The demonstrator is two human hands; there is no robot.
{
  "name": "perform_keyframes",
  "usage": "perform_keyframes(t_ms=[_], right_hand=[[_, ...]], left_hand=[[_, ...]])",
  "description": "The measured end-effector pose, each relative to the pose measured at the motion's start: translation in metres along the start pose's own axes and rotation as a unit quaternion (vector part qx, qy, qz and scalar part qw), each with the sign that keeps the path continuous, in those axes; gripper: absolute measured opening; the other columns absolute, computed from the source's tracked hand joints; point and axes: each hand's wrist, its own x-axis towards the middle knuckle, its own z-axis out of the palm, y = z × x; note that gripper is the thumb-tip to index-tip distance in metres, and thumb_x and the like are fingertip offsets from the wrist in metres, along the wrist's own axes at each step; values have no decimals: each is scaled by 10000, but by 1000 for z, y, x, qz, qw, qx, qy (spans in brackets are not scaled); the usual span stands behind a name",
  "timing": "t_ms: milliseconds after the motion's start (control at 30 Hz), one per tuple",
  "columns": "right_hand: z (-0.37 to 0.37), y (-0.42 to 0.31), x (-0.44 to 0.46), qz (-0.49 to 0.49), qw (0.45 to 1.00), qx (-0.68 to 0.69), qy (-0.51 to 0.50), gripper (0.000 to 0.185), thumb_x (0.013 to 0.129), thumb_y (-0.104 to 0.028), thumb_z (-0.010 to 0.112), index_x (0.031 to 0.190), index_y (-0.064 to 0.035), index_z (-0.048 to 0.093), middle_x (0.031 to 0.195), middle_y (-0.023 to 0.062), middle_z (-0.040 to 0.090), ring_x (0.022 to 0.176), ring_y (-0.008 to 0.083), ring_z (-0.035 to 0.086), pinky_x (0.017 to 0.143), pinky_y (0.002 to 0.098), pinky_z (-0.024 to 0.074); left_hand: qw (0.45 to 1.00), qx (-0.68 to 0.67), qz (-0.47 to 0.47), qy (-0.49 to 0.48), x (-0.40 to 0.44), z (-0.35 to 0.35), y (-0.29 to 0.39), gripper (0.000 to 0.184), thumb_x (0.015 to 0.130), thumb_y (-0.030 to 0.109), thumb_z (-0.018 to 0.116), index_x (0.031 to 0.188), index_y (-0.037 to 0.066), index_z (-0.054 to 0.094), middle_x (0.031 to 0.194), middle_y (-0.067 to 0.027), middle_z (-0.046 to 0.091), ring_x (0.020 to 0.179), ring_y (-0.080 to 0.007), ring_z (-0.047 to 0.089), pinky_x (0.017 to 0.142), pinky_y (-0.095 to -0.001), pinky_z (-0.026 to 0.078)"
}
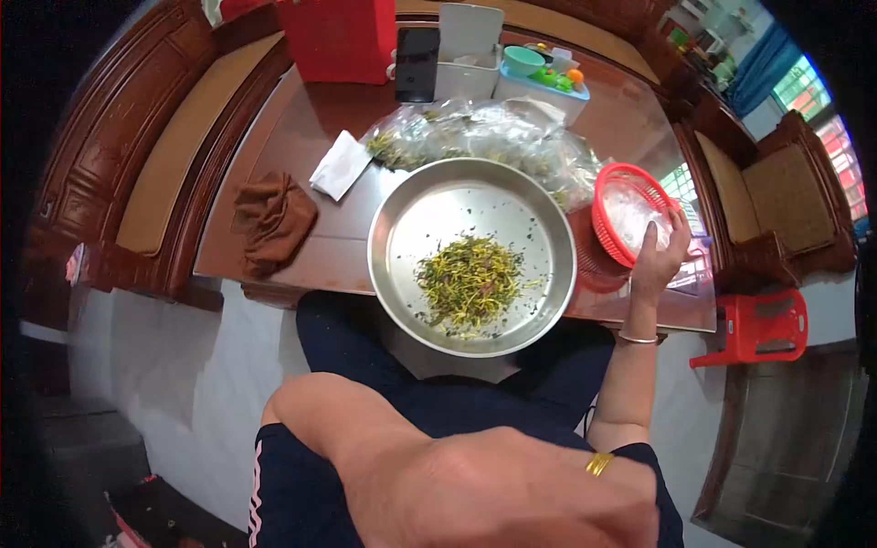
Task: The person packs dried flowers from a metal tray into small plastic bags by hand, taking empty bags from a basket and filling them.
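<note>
My left hand (512, 489) is very close to the camera at the bottom, its back toward me and a gold ring on one finger. Its fingertips are hidden. With a bangle on the wrist, my right hand (661, 256) grips the near right rim of a red plastic basket (609, 219), thumb on the inner side. Inside the basket lies a clear plastic bag (628, 206). Between my arms, a round metal pan (382, 251) rests at the table edge above my lap. A heap of dried yellow-green plant bits (470, 283) lies in it, with dark crumbs scattered around.
Clear plastic bags of plant material (475, 132) lie behind the pan on the wooden table (338, 242). A brown cloth (274, 224) and white tissues (341, 166) are left. Farther back are a red bag (338, 41), a phone (417, 66) and containers. A red stool (767, 324) stands right.
</note>
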Motion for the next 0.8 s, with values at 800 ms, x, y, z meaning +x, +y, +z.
perform_keyframes(t_ms=[800], right_hand=[[28,-32,-68,-11,978,125,-166,225,798,-20,521,1018,8,560,1090,140,558,986,266,536,864,331,435]], left_hand=[[509,811,-175,229,-91,-336,-37,280,798,201,577,1042,64,585,1077,-52,578,871,-211,546,770,-334,440]])
